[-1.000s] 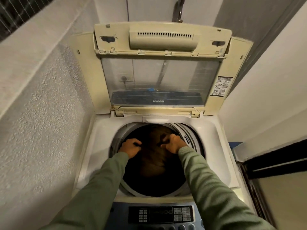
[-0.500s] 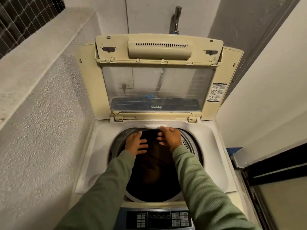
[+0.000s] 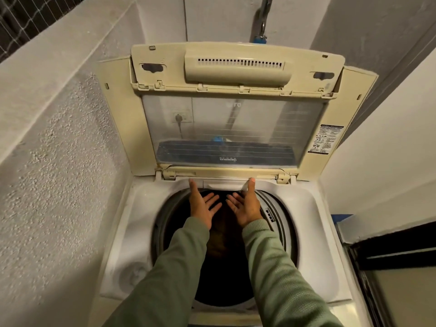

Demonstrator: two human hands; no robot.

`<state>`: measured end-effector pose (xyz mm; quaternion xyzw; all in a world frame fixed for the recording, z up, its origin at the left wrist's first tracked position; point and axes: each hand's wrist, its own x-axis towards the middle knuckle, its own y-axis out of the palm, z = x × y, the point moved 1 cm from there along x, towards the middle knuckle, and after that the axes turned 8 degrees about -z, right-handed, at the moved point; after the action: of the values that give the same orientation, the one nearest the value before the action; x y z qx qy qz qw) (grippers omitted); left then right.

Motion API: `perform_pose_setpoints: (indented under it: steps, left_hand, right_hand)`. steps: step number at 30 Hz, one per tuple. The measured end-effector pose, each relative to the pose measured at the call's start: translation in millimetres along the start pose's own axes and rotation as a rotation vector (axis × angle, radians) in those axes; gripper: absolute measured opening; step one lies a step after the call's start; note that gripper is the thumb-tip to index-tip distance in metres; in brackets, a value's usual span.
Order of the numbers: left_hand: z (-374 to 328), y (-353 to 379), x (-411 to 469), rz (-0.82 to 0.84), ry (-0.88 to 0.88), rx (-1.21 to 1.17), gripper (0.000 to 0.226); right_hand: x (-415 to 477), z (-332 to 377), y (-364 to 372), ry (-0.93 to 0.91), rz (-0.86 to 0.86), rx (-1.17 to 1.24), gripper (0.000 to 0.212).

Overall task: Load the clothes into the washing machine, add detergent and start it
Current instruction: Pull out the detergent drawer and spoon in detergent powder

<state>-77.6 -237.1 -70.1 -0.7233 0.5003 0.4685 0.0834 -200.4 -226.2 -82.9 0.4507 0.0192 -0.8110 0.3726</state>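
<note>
A white top-loading washing machine [image 3: 313, 232] stands in front of me with its cream lid [image 3: 236, 67] folded up against the back wall. Dark brown clothes [image 3: 221, 241] lie in the dim drum [image 3: 226, 284]. My left hand [image 3: 201, 205] and my right hand [image 3: 245, 205] hover above the drum's far rim, palms turned up and fingers spread, holding nothing. Their thumbs reach the white ledge below the lid hinge. Green sleeves cover both forearms.
A rough plaster wall [image 3: 59, 185] closes in on the left and a smooth white wall [image 3: 377, 138] on the right. A tap [image 3: 263, 22] sticks out above the lid. A dark-framed door [image 3: 396, 267] stands at the right.
Both hands have let go of the clothes in the drum, risen toward the far rim and opened with palms up. The view has tilted up, so the control panel has dropped out of sight.
</note>
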Motion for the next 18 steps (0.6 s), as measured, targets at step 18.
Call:
perform_pose_setpoints:
  steps: [18]
  left_hand:
    - [2,21,26,0.005,-0.036,-0.149,0.082]
  right_hand:
    - [29,-8,-2,-0.115,0.052,0.018,0.07]
